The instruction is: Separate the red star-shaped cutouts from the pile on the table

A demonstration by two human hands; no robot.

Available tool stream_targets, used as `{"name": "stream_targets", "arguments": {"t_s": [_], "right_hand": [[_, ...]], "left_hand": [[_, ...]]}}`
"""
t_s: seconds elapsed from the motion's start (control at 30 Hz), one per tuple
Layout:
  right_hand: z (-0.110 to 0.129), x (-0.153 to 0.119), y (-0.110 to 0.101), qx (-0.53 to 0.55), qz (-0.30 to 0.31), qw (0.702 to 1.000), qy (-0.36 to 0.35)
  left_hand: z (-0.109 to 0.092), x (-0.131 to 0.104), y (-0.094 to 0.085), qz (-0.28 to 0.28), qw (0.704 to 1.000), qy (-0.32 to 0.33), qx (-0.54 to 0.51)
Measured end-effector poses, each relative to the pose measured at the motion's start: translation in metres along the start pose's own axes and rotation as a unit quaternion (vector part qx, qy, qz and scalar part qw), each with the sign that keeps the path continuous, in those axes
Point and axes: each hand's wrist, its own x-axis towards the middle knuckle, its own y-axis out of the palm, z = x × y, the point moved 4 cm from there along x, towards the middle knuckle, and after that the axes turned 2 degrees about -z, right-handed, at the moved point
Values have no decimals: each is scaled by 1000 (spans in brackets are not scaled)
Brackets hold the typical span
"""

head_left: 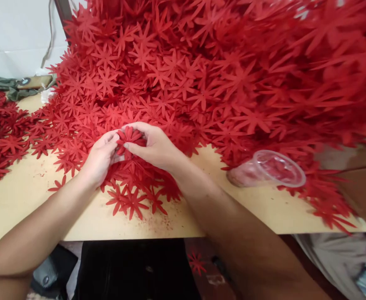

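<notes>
Between my two hands is a red flower-shaped cutout point(129, 135) with several narrow petals, possibly more than one layer thick. My left hand point(103, 152) pinches its left side, thumb on top. From the right, my right hand point(150, 146) grips it with the thumb across the petals and the fingers curled behind the far edge. Both hands are held just above a small cluster of loose red flower cutouts point(133, 202) near the table's front edge. Behind them rises a large heap of the same red cutouts point(170, 79).
A clear plastic cup point(264, 168) lies on its side at the right of the pale table point(20, 212). Further right stands a cardboard box point(361, 187). More darker red cutouts point(4, 137) are piled at left, near a green cloth point(1, 83). One cutout point(197, 262) lies below the table edge.
</notes>
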Motion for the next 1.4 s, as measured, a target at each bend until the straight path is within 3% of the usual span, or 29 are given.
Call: {"name": "stream_targets", "arguments": {"t_s": [0.13,0.37,0.53,0.67,0.77,0.87,1.1,1.27,1.4], "right_hand": [[3,-7,-1,-85,-86,991,-61],[5,-15,-12,-67,-157,985,-23],[3,-17,-9,-94,-158,983,-15],[1,-17,-10,-89,-199,974,-57],[0,-15,-9,-35,-181,980,-77],[-2,-14,-11,15,-150,987,-47],[-17,-13,-36,50,-252,966,24],[-9,-14,-27,53,-212,975,38],[0,-18,-15,58,-185,980,54]], "left_hand": [[2,-1,2,0,1000,-14,-21],[0,-4,12,46,999,4,14],[3,0,14,38,999,-4,11],[2,0,14,35,999,14,-5],[2,-2,15,33,999,33,-14],[4,-4,15,36,999,14,-9],[-2,-4,12,33,999,10,3],[0,-4,13,29,999,17,20],[5,-7,20,62,996,34,54]]}}
